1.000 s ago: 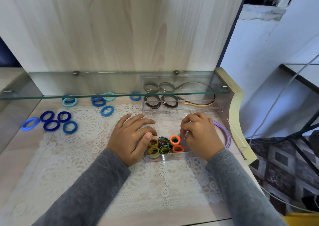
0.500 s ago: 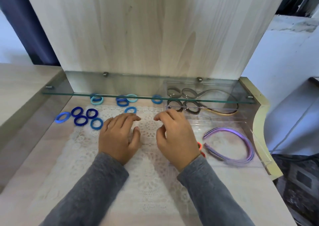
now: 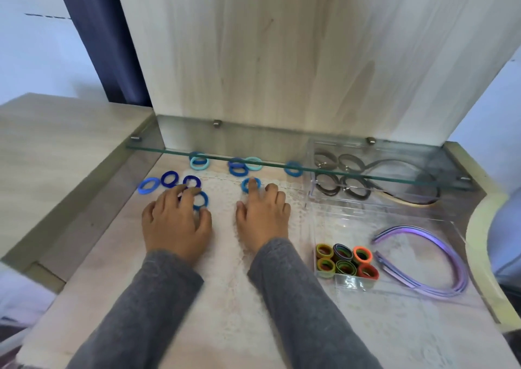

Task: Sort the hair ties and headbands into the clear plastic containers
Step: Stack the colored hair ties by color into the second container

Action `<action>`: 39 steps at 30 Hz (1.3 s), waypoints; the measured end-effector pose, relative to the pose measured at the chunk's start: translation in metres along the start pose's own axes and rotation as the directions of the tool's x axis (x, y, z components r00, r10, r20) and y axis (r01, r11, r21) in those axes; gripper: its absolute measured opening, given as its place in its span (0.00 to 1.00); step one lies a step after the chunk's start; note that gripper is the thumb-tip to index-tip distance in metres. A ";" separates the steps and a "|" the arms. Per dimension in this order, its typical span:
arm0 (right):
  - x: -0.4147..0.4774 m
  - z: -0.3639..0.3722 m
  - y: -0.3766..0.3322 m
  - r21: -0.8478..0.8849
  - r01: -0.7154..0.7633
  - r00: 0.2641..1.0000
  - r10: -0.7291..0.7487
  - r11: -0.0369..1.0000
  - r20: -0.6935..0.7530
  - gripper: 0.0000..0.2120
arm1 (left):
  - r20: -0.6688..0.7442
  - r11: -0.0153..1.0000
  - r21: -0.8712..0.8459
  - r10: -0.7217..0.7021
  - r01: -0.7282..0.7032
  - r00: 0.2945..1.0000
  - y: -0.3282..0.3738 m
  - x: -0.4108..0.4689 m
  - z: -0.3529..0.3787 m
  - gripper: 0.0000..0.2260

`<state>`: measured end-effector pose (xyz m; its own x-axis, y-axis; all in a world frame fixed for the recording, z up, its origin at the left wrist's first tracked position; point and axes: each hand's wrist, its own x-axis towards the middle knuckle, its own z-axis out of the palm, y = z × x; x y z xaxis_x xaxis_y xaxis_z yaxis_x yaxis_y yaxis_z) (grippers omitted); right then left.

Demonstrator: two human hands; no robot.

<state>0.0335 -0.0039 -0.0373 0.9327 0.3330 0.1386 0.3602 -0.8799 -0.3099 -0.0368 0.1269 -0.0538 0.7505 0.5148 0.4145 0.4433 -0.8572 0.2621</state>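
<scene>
1. Both hands have left the near clear container (image 3: 349, 282), where they were a second ago, and have moved left and forward to the loose blue hair ties (image 3: 169, 178).
2. The right hand (image 3: 262, 216) lies flat with its fingers extended. Its index fingertip presses on one blue tie (image 3: 248, 186) and grips nothing.
3. The left hand (image 3: 176, 222) is spread over the dark blue ties in the left cluster. It is blurred, so I cannot tell whether it pinches one.
4. More blue ties (image 3: 238, 167) sit further back, under the glass shelf (image 3: 174, 143).
5. The colourful ties (image 3: 345, 260) and purple headbands (image 3: 423, 261) already lie in the near container. The grey ties (image 3: 338, 184) fill the far container (image 3: 366, 202).
6. Risks, as I judge them:
   - Dragging a tie with one fingertip could ruck the lace mat (image 3: 225, 284) or flick the tie away.
   - Reaching for the back ties could knock knuckles on the shelf edge.
   - A hasty sweep could mix blue ties into the colourful stack.
</scene>
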 end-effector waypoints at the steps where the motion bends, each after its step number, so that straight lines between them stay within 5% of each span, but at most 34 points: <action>1: 0.001 0.002 0.000 -0.014 -0.004 1.000 0.004 1.000 -0.014 0.26 | 0.000 1.000 0.008 -0.006 0.006 1.000 -0.005 0.002 -0.001 0.19; 9: 0.002 0.005 0.004 -0.020 0.025 0.996 -0.027 0.999 -0.088 0.20 | 0.045 0.993 -0.070 -0.090 0.093 0.995 -0.032 0.018 -0.003 0.12; 15: 0.004 0.003 0.010 0.063 0.027 0.988 -0.017 0.998 -0.151 0.18 | 0.008 0.985 -0.096 0.144 -0.142 0.990 -0.031 0.014 0.001 0.12; 30: -0.003 -0.001 0.017 0.074 -0.043 0.991 0.052 0.996 -0.127 0.12 | 0.003 0.914 -0.138 0.386 -0.382 0.922 -0.002 0.002 0.006 0.09; 35: -0.003 0.002 0.019 0.073 -0.044 0.987 0.054 0.996 -0.149 0.11 | -0.002 0.922 -0.163 0.357 -0.352 0.934 -0.004 0.002 0.004 0.10; 39: -0.002 0.008 0.018 0.182 0.054 0.976 -0.014 0.982 -0.219 0.08 | -0.059 0.977 -0.148 0.149 -0.157 0.987 -0.014 0.013 0.001 0.09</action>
<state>0.0383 -0.0176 -0.0502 0.9009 0.2625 0.3457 0.4079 -0.7842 -0.4676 -0.0330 0.1450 -0.0528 0.7782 0.3807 0.4994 0.2428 -0.9158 0.3199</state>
